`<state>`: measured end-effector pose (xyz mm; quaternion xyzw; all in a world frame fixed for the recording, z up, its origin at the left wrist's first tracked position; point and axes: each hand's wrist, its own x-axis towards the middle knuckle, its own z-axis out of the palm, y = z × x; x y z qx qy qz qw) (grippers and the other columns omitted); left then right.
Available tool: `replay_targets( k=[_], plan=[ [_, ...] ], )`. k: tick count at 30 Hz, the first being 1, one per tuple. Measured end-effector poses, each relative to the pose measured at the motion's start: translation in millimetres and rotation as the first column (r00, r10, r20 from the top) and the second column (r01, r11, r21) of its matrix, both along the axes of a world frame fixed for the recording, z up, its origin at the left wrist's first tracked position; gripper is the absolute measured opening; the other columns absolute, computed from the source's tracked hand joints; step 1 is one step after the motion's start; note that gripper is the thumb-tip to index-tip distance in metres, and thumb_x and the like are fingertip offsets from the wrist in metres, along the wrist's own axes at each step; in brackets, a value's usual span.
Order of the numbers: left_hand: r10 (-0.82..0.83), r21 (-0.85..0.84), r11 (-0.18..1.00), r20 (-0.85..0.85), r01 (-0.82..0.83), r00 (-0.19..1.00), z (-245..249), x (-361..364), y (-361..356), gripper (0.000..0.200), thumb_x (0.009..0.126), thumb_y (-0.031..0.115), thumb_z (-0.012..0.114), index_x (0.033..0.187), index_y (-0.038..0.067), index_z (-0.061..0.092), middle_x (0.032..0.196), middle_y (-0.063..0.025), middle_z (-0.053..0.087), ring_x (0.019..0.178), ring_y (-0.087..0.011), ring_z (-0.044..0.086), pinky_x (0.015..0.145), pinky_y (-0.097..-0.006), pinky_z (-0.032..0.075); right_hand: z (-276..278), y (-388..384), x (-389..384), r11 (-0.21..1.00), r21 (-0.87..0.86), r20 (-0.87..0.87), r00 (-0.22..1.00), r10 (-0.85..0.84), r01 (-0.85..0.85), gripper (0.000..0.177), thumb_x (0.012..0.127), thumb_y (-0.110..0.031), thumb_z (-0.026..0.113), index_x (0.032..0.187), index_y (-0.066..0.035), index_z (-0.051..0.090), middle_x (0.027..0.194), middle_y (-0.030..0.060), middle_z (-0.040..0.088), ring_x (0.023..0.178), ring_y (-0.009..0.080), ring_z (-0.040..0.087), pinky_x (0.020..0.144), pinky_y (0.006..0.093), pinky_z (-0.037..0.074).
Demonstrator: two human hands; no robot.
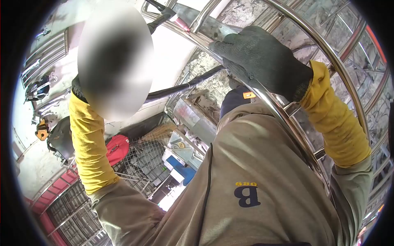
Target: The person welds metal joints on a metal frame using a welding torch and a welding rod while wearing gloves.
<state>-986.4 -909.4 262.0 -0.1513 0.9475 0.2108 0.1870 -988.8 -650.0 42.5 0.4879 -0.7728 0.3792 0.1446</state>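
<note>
My right hand (262, 61), in a dark grey glove, is closed round a shiny metal tube (269, 98) of a large tubular frame, near its upper part. Its fingers point left. My left arm, in a yellow sleeve (92, 139), is raised at the left. Only a dark glove edge (78, 89) shows there; a blurred oval hides my left hand and anything it holds. A torch with a pinkish tip (182, 23) and black body lies against the frame's tubes at the top, left of my right hand.
A dark cable (186, 87) runs behind the frame. Curved tubes (328, 49) surround my right forearm. Lower left are a red item (117, 149), a wire mesh basket (141, 164), a straw broom (158, 133) and a blue object (180, 169). Metal racks stand at the far left.
</note>
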Motion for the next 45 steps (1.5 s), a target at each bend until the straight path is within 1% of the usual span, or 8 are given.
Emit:
replay_targets(
  k=[5, 8, 11, 12, 13, 31, 33, 45],
  plan=[
    [-0.051, -0.015, 0.999, 0.024, 0.052, 0.998, 2.2, 0.2, -4.0, 0.045, 0.114, 0.029, 0.053, 0.157, 0.018, 0.06, 0.084, 0.0016, 0.06, 0.057, -0.0035, 0.05, 0.048, -0.0193, 0.039, 5.3, 3.9, -0.9, 0.996, 0.088, 0.04, 0.999, 0.025, -0.029, 0.04, 0.101, -0.019, 0.071, 0.137, -0.003, 0.067, 0.116, 0.0126, 0.074, 0.102, 0.0314, 0.069, 0.101, 0.047, 0.054],
    [-0.109, 0.043, 0.993, -0.015, 0.109, 0.994, 0.2, -3.1, -34.9, 0.052, 0.103, 0.013, 0.066, 0.154, 0.009, 0.058, 0.11, -0.0004, 0.072, 0.077, -0.0053, 0.061, 0.055, -0.0207, 0.054, -38.6, 8.7, 0.1, 0.956, -0.264, -0.05, 0.991, 0.122, -0.131, 0.019, 0.094, -0.017, 0.072, 0.11, -0.008, 0.071, 0.085, 0.0053, 0.066, 0.079, 0.0257, 0.066, 0.079, 0.0444, 0.053],
    [-0.046, 0.097, 0.994, 0.023, 0.044, 0.999, -2.6, -5.9, -24.4, 0.051, 0.103, 0.012, 0.065, 0.154, 0.009, 0.058, 0.111, -0.0005, 0.072, 0.075, -0.0055, 0.061, 0.055, -0.0218, 0.055, -42.7, 20.4, -1.7, 0.982, -0.028, 0.043, 0.982, 0.186, -0.185, 0.047, 0.103, -0.016, 0.07, 0.148, -0.005, 0.062, 0.112, 0.0012, 0.071, 0.106, 0.0216, 0.067, 0.105, 0.0369, 0.057],
    [-0.031, 0.057, 0.998, -0.008, 0.032, 0.999, -2.3, -2.7, -13.8, 0.049, 0.106, 0.016, 0.062, 0.154, 0.009, 0.058, 0.103, -0.0007, 0.07, 0.067, -0.0057, 0.058, 0.051, -0.0229, 0.05, -22.3, 17.1, 3.4, 0.999, -0.01, -0.278, 0.96, 0.031, -0.035, 0.047, 0.098, -0.015, 0.074, 0.143, -0.005, 0.065, 0.105, 0.0036, 0.07, 0.102, 0.0256, 0.067, 0.098, 0.0411, 0.057],
    [-0.002, -0.064, 0.998, 0.06, 0.006, 0.998, 3.6, -2.6, 2.3, 0.047, 0.109, 0.021, 0.058, 0.154, 0.011, 0.058, 0.092, -0.0003, 0.065, 0.059, -0.0058, 0.054, 0.047, -0.0235, 0.043, -4.8, -2.4, -0.2, 0.992, -0.117, -0.136, 0.989, -0.06, 0.044, 0.016, 0.094, -0.017, 0.074, 0.105, -0.006, 0.071, 0.085, 0.0085, 0.065, 0.08, 0.0308, 0.065, 0.076, 0.0444, 0.052],
    [0.0, -0.042, 0.999, 0.034, 0.002, 0.999, 2.5, -1.8, -6.4, 0.047, 0.108, 0.025, 0.059, 0.154, 0.014, 0.061, 0.082, 0.0014, 0.059, 0.057, -0.0063, 0.052, 0.048, -0.0213, 0.041, 8.5, 2.8, -3.5, 0.979, 0.201, 0.038, 0.999, 0.009, -0.016, 0.041, 0.097, -0.018, 0.073, 0.137, -0.008, 0.069, 0.104, 0.0106, 0.071, 0.097, 0.0321, 0.066, 0.093, 0.0449, 0.054],
    [-0.108, 0.036, 0.994, 0.041, 0.107, 0.993, 0.0, -5.1, -24.5, 0.045, 0.109, 0.024, 0.057, 0.153, 0.014, 0.062, 0.083, 0.0016, 0.06, 0.057, -0.0064, 0.051, 0.048, -0.0213, 0.042, -16.6, 10.1, 2.0, 0.989, -0.13, -0.209, 0.977, 0.043, -0.071, 0.04, 0.097, -0.015, 0.073, 0.137, -0.01, 0.07, 0.105, 0.0097, 0.071, 0.099, 0.032, 0.066, 0.095, 0.0439, 0.054],
    [-0.01, 0.036, 0.999, 0.016, 0.009, 1.0, -0.9, 0.5, -7.2, 0.049, 0.11, 0.024, 0.061, 0.158, 0.013, 0.057, 0.092, 0.0014, 0.063, 0.066, -0.006, 0.053, 0.048, -0.0215, 0.042, 0.5, 2.9, -0.3, 0.999, -0.038, -0.032, 0.999, 0.024, -0.025, 0.039, 0.094, -0.012, 0.076, 0.13, 0.0, 0.069, 0.1, 0.0137, 0.072, 0.088, 0.0334, 0.066, 0.086, 0.0462, 0.053]
  ],
)
